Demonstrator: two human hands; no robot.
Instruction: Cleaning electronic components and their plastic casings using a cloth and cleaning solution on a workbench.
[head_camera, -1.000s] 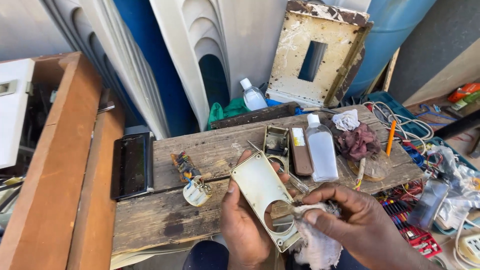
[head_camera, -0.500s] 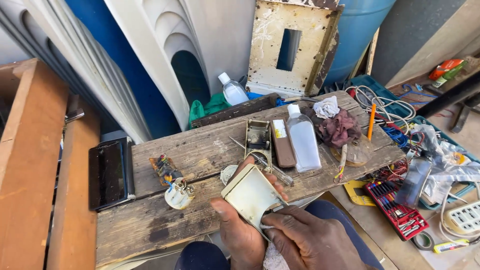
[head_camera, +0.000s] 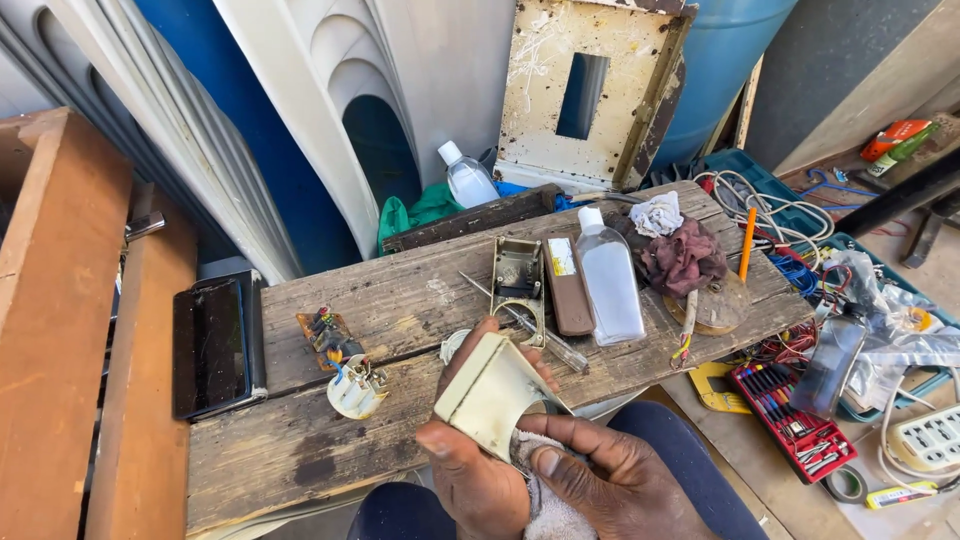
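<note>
Nearest the camera, at the lower edge of the view, the left hand (head_camera: 480, 480) grips a cream-coloured rectangular plastic cover plate (head_camera: 492, 396), thumb laid along its lower left edge and fingers curled behind it. The right hand (head_camera: 610, 480) lies just beside it, thumb stretched toward the plate's lower edge and fingers folded around a pale grey cloth rag (head_camera: 545, 500) bunched under the plate. Plate and hands hang over the person's lap, just off the near edge of the weathered wooden plank bench (head_camera: 300, 440).

On the bench just beyond the plate lie a thin metal screwdriver (head_camera: 525, 322) and an open metal lock case (head_camera: 517, 275). To the left sit a small white round switch part with wires (head_camera: 356, 388) and a little brown circuit board (head_camera: 325, 332); bare wood spreads out around these. To the right lie a brown flat bar (head_camera: 567, 285), a clear plastic bottle on its side (head_camera: 608, 278), a maroon rag (head_camera: 682, 258) and an orange pencil (head_camera: 747, 244) near the bench's right edge.

Off that edge, tangled wires, a red case of small tools (head_camera: 790, 415) and a white power strip (head_camera: 930, 437) crowd the floor. A black tablet (head_camera: 212, 345) rests off the left end. At the back stand a rusty cream metal panel with a rectangular hole (head_camera: 585, 90) and a blue barrel (head_camera: 730, 70).
</note>
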